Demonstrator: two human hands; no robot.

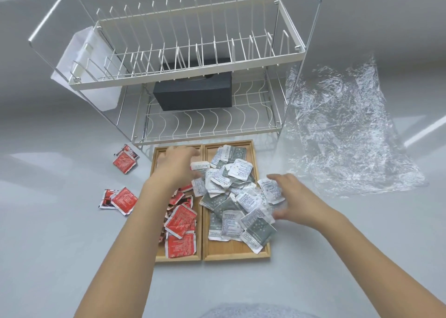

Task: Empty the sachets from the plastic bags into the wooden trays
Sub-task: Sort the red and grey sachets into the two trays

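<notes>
Item: sachet sorting, late tidying step by the look of it. Loose red sachets (124,163), at ten o'clock from the trays, lie on the table (60,245) outside any tray; a second cluster (119,199) sits at nine o'clock. Left wooden tray (178,257): red sachets, with the left hand (176,165) over its twelve o'clock end, fingers curled on a white sachet (199,166) (grip partly blurred). Right wooden tray (231,250): heaped grey-white sachets (231,197). Right hand (293,197), at three o'clock of the heap, fingers spread, corralling its edge. Emptied plastic bag (342,129) lies at two o'clock. Next move likely calls for gathering strays.
</notes>
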